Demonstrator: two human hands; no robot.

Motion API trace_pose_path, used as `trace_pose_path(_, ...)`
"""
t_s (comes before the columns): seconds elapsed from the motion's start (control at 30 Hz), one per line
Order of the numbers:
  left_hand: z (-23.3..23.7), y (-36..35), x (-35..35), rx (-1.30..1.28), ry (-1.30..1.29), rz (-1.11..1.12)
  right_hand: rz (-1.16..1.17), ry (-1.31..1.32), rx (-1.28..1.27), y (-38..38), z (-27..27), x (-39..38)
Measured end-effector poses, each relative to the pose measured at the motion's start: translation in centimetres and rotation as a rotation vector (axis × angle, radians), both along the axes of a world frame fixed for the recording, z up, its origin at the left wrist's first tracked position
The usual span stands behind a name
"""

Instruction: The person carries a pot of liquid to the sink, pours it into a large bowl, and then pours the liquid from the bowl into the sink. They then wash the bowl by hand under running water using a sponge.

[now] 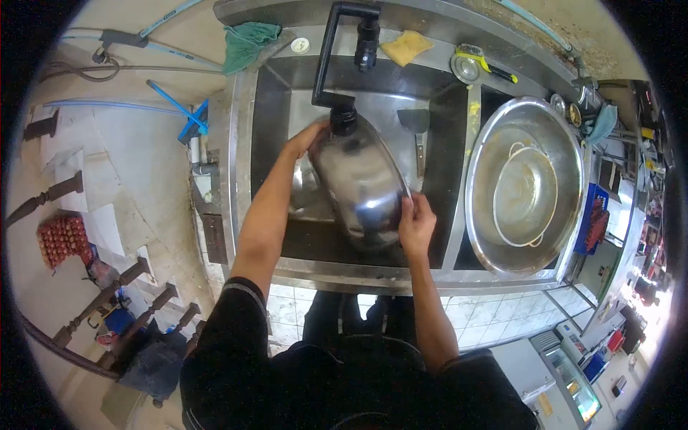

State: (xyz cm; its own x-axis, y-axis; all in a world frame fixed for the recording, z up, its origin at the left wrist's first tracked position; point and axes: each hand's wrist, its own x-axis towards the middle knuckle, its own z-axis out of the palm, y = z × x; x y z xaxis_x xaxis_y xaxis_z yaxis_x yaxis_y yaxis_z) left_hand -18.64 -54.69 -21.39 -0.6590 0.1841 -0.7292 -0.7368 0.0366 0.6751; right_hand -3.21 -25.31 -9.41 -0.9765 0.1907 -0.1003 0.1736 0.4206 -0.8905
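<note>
A shiny metal bowl or pan is held tilted over the sink, just under the black faucet. My left hand grips its upper left edge, the fingers partly hidden behind it. On its lower right rim my right hand is closed, with the thumb on the near side. Behind the vessel, another metal item shows in the sink. A spatula-like tool with a dark blade and wooden handle lies to the right in the sink.
Right of the sink stands a large metal basin holding a smaller two-handled pot. Along the back ledge are a green cloth, a yellow cloth and a brush with a yellow-black handle. Egg trays sit at far left.
</note>
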Motion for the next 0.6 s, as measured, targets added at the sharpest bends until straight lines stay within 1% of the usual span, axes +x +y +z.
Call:
trace_pose_path(0.07, -2.6, -0.9, 0.3, 0.089, -0.054, 0.073, 0.005, 0.05, -0.095, 1.8, -0.9, 1.5)
trace_pose_path(0.1, -2.9, -1.2, 0.2, 0.129, -0.08, 0.11, 0.009, 0.074, -0.147, 2.4, -1.6, 1.9)
trace_pose_path(0.13, -3.2, -1.5, -0.3, 0.168, -0.118, 0.093, 0.073, 0.065, -0.094, 3.2, -2.4, 2.2)
trace_pose_path(0.2, -2.2, -1.2, -1.4, 0.25, -0.193, 0.056, 0.199, 0.046, 0.017, 3.8, -2.6, 2.0)
trace_pose_path(0.23, -1.8, -0.7, -1.6, 0.215, -0.154, 0.077, 0.209, -0.072, -0.007, 3.9, -2.7, 2.0)
trace_pose_path(0.27, 0.4, 0.4, -1.6, 0.18, -0.118, 0.1, 0.21, -0.087, -0.036, 4.0, -2.4, 1.8)
trace_pose_path(0.3, 1.7, 1.0, -1.5, 0.145, -0.082, 0.123, 0.211, -0.102, -0.066, 4.2, -2.2, 1.5)
trace_pose_path(0.33, 0.4, 0.9, -1.5, 0.183, -0.015, 0.142, 0.211, -0.114, -0.096, 4.5, -2.0, 1.1)
trace_pose_path(0.37, -1.8, 0.8, -1.6, 0.22, 0.054, 0.161, 0.206, -0.121, -0.095, 4.7, -1.5, 0.4)
trace_pose_path(0.4, -2.0, 1.0, -1.4, 0.258, 0.117, 0.179, 0.199, -0.134, -0.094, 4.9, -0.5, -0.2)
trace_pose_path(0.43, -2.3, 1.0, -1.1, 0.221, 0.148, 0.185, 0.191, -0.15, -0.095, 4.9, 0.6, -0.6)
trace_pose_path(0.47, -0.5, 1.5, -0.6, 0.183, 0.178, 0.191, 0.21, -0.145, -0.067, 4.6, 1.5, -1.1)
trace_pose_path(0.53, 0.5, 2.7, 0.1, 0.091, 0.283, 0.173, 0.25, -0.123, -0.014, 3.9, 3.6, -3.1)
trace_pose_path(0.57, 0.4, 3.4, 0.7, 0.038, 0.351, 0.146, 0.298, -0.131, 0.105, 3.0, 5.3, -4.3)
trace_pose_path(0.6, 0.6, 4.3, 1.3, -0.014, 0.418, 0.12, 0.372, -0.164, 0.216, 2.2, 5.0, -5.1)
